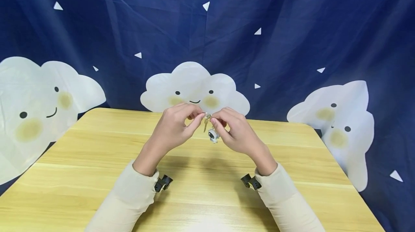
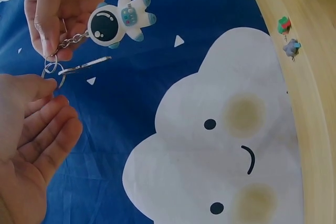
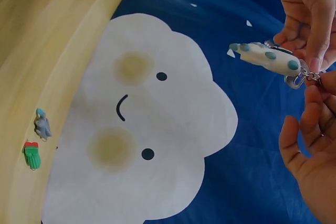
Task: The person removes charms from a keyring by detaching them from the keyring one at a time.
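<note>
Above the table, my left hand point(image 1: 176, 125) and right hand point(image 1: 235, 129) meet fingertip to fingertip at a metal key ring point(image 2: 51, 66). Left thumb and forefinger pinch one side of the ring; right thumb and forefinger pinch it where the short chain point(image 2: 73, 40) joins. From the ring hangs a key point(image 1: 205, 125), seen nearly edge-on in the left wrist view. An astronaut charm point(image 2: 122, 18), white with a dark visor and blue-grey hands and feet, dangles from the chain. In the right wrist view the fingers partly hide the ring.
Two small figures lie on the wooden table point(image 1: 107, 174) in the wrist views: a green and red one point(image 3: 32, 155) and a grey one with a blue top point(image 3: 42, 124). Behind the table hangs a dark blue curtain point(image 1: 175, 34) with smiling clouds.
</note>
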Motion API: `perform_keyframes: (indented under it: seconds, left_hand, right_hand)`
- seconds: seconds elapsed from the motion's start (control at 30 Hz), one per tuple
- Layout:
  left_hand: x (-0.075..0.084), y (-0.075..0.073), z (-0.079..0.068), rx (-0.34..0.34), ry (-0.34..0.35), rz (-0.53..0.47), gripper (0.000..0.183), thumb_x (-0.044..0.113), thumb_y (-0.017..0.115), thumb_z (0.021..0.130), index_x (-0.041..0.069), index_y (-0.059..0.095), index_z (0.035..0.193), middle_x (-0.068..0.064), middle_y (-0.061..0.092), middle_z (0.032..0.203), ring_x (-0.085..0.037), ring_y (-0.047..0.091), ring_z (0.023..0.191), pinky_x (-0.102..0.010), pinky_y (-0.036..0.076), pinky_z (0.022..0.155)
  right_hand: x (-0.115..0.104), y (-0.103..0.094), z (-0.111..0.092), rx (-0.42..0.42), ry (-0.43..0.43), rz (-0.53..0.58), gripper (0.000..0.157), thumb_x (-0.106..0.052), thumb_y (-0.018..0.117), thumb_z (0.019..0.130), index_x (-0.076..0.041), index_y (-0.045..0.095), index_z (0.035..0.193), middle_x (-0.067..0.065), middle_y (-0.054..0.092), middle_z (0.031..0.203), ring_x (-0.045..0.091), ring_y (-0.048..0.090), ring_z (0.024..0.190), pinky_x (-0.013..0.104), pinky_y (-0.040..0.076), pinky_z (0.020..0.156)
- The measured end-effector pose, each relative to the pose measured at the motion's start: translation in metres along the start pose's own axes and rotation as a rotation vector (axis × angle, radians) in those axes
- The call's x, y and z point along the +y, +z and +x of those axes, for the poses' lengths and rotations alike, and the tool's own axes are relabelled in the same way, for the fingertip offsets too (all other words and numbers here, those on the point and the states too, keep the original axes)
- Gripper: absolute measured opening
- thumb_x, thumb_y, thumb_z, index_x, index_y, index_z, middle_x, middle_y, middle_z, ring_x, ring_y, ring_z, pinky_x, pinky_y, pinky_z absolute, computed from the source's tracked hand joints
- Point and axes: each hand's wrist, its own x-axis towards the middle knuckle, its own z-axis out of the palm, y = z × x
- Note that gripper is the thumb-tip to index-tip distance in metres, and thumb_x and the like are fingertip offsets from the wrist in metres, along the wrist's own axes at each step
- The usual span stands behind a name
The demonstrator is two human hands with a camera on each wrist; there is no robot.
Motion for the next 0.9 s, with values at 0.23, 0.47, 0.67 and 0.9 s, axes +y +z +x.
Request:
perform_keyframes:
  seconds: [0.23, 0.47, 0.67, 0.9]
  left_hand:
    - [-0.0003, 0.0009, -0.0005, 0.005, -0.011, -0.001, 0.004, 0.000, 0.072, 0.093, 0.004, 0.072, 0.095, -0.004, 0.072, 0.084, -0.016, 0.066, 0.075, -0.032, 0.058, 0.067]
    - [-0.0014, 0.0016, -0.0010, -0.010, -0.021, -0.004, 0.005, 0.000, 0.071, 0.094, 0.004, 0.069, 0.098, -0.003, 0.069, 0.083, -0.014, 0.064, 0.074, -0.028, 0.055, 0.064]
    - [-0.0017, 0.0006, -0.0007, -0.009, -0.026, -0.013, 0.005, 0.000, 0.070, 0.094, 0.005, 0.069, 0.097, -0.002, 0.070, 0.083, -0.013, 0.065, 0.075, -0.027, 0.056, 0.065]
    - [-0.0035, -0.0018, 0.0003, 0.003, -0.025, -0.016, 0.003, 0.002, 0.069, 0.096, 0.003, 0.070, 0.098, -0.003, 0.069, 0.081, -0.013, 0.064, 0.072, -0.027, 0.055, 0.062]
  right_hand:
    - [0.0012, 0.0005, -0.0003, -0.006, -0.006, -0.007, 0.008, -0.008, 0.060, 0.102, -0.007, 0.068, 0.099, -0.003, 0.058, 0.080, 0.010, 0.052, 0.076, 0.026, 0.047, 0.067]
    - [0.0011, 0.0014, -0.0003, -0.011, -0.013, -0.004, 0.007, -0.006, 0.062, 0.100, -0.007, 0.068, 0.098, -0.003, 0.059, 0.080, 0.010, 0.051, 0.075, 0.024, 0.046, 0.067]
    - [0.0011, 0.0028, -0.0002, -0.021, -0.012, -0.007, 0.006, -0.004, 0.063, 0.099, -0.007, 0.068, 0.098, -0.003, 0.058, 0.079, 0.011, 0.051, 0.075, 0.027, 0.047, 0.065]
    - [0.0021, 0.0036, -0.0009, -0.042, 0.003, -0.015, 0.006, -0.003, 0.063, 0.099, -0.007, 0.068, 0.097, -0.003, 0.059, 0.080, 0.010, 0.051, 0.075, 0.025, 0.047, 0.066]
